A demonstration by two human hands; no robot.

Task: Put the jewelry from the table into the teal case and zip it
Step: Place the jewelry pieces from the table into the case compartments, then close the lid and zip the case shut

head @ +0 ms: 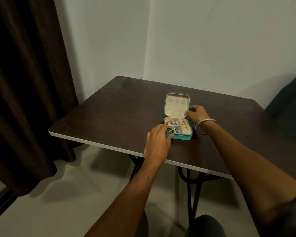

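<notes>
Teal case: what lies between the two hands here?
In the head view, the open teal case lies between them: its jewelry-filled tray by the left hand, and its lid edge held by the right hand.

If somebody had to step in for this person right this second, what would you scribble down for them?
Left hand: rests against the near left corner of the teal case, thumb along its front wall, steadying it.
Right hand: fingers curled on the right edge of the open lid.
Jewelry: gold, silver and green pieces sit in the tray's compartments. I see no loose pieces on the table.
Done: packing, as far as I can see.
Left: fold the lid down over the tray, then run the zip round until the case is closed.
</notes>
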